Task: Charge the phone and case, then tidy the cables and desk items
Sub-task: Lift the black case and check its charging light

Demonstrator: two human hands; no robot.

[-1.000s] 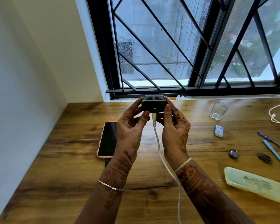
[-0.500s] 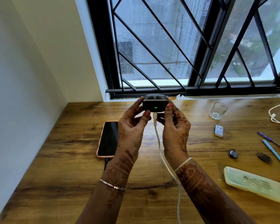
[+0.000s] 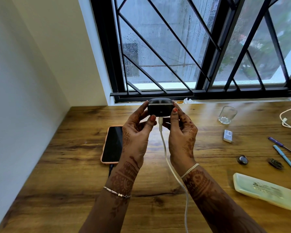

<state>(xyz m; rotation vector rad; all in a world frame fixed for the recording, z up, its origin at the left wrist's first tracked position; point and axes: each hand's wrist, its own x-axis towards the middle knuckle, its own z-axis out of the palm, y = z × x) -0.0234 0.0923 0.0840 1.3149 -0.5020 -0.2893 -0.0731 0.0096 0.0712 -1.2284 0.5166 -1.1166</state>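
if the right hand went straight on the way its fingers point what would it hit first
Probably the black window frame at the back edge of the desk. The right hand, gripping the case, points that way, and nothing shows between; depth is unclear.

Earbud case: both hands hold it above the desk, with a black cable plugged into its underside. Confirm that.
Wrong in one respect: the head view shows the cable plugged into the earbud case is white, not black. Left hand and right hand do hold it above the desk.
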